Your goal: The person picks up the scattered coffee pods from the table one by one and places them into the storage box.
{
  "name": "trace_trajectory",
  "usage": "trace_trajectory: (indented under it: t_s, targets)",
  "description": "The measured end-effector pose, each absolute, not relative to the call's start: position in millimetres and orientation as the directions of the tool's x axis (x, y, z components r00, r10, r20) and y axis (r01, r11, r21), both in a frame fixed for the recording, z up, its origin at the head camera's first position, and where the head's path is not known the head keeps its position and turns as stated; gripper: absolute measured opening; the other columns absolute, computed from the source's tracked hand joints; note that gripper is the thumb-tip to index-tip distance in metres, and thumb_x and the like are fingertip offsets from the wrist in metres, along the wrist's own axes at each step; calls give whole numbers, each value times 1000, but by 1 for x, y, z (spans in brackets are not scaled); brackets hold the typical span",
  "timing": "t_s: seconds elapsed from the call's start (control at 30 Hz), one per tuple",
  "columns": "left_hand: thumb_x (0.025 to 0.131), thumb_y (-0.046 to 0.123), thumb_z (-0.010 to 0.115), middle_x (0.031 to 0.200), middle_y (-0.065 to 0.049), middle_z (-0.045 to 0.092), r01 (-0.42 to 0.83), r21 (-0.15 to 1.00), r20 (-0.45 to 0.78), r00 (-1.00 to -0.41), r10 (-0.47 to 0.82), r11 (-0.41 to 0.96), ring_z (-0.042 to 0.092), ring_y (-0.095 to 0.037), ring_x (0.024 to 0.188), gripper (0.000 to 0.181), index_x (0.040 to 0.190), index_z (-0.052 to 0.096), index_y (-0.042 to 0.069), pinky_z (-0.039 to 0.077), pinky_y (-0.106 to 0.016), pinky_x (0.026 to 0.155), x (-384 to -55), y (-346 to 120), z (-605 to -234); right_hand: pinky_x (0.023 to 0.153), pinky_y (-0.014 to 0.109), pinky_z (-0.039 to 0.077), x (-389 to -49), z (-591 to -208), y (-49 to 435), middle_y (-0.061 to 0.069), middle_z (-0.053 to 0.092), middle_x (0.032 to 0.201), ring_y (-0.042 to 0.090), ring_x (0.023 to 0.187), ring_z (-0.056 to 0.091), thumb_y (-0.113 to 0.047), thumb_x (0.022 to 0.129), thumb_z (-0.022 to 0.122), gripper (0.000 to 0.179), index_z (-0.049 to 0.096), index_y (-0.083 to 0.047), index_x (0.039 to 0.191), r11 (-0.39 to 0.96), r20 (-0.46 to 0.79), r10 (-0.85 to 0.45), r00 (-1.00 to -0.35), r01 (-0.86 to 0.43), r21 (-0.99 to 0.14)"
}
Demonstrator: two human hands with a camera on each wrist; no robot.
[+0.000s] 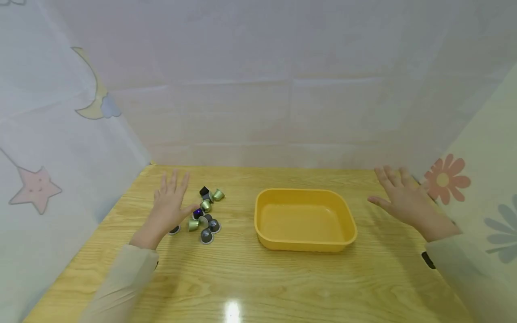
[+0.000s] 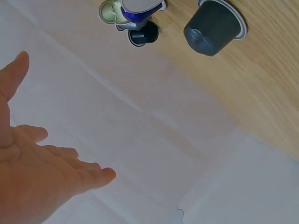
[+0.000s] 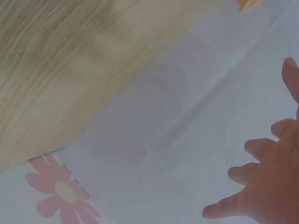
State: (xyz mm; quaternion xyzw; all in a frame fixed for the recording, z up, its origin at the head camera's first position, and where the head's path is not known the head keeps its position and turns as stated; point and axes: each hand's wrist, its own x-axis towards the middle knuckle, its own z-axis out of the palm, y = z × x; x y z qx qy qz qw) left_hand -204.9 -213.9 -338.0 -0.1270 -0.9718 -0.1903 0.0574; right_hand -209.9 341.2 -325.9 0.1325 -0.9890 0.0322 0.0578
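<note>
A curtained recording booth: patterned sheets (image 1: pixel 48 148) enclose a wooden table (image 1: pixel 258 278).

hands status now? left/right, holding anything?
Left hand: open, holding nothing, beside the coffee capsules.
Right hand: open, holding nothing.

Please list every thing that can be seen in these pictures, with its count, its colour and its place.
coffee capsules: about ten, the exact count is hard to tell; green-gold, grey, black and one purple; in a loose heap on the left part of the table, beside the left hand.
tray: one, yellow-orange, nothing visible in it, middle of the table.
table: one, light wood grain, under everything.
cloth walls: pale, printed with a moon, a star and flowers; behind and on both sides of the table.
left hand: one, fingers spread, holds nothing, thumb close to the capsules.
right hand: one, fingers spread, holds nothing, to the right of the tray, near the flower print.
</note>
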Motion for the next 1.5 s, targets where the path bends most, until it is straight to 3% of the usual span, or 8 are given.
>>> trace_trajectory:
  t_s: [0.4,0.73,0.83,0.97,1.07,1.2,1.27,1.5]
  targets:
    - [94,34,65,156,-32,0,258,462,63,-964,258,849,2,-57,138,90,154,8,-3,12,-72,105,-196,-240,-351,91,83,-11,-208,-341,335,34,12,154,56,139,1,-37,104,46,75,7,1,154,906,190,-279,-941,-324,-274]
    - [93,23,68,151,-37,16,119,570,-65,-980,189,813,18,-57,135,84,151,16,-8,22,-68,106,-185,-258,-368,103,71,18,-198,-357,323,37,15,152,58,135,16,-26,106,42,64,11,8,152,764,167,-262,-951,-310,-566]
    - [92,21,68,148,-38,20,71,569,-91,-985,148,819,22,-59,132,82,150,18,-9,26,-69,103,-183,-261,-373,102,64,29,-193,-360,316,36,23,149,56,131,28,-25,107,42,60,17,9,150,735,188,-223,-957,-292,-613]
    - [92,18,68,146,-40,23,15,591,-101,-991,93,806,26,-60,129,79,149,21,-10,30,-69,101,-181,-263,-379,95,23,47,-188,-366,309,34,33,146,47,127,42,-21,106,44,56,24,10,148,670,202,-159,-966,-256,-697]
    - [93,17,67,147,-39,22,-35,658,-126,-990,64,752,24,-57,132,79,150,18,-9,28,-66,104,-179,-263,-382,85,4,41,-184,-371,305,31,31,148,30,129,46,-21,105,45,58,21,8,150,573,134,-102,-986,-168,-802]
    - [95,16,64,151,-35,18,-110,754,-177,-984,39,648,19,-53,137,80,151,13,-8,24,-62,109,-177,-264,-383,86,10,47,-183,-377,299,28,26,150,-7,114,52,-20,105,46,60,17,6,151,392,2,-33,-999,-15,-920]
    - [96,13,62,152,-34,16,-137,783,-196,-980,32,606,17,-53,138,79,151,10,-8,24,-61,109,-175,-265,-384,86,13,49,-184,-381,297,27,24,150,-19,101,49,-16,104,47,60,17,5,151,314,-42,-12,-999,36,-949]
    - [96,10,61,152,-31,18,-158,809,-188,-982,-6,566,18,-50,139,76,151,13,-9,25,-57,110,-173,-266,-392,87,16,49,-185,-391,287,21,20,152,-15,99,54,-5,102,48,61,14,5,152,49,-109,20,-994,110,-993]
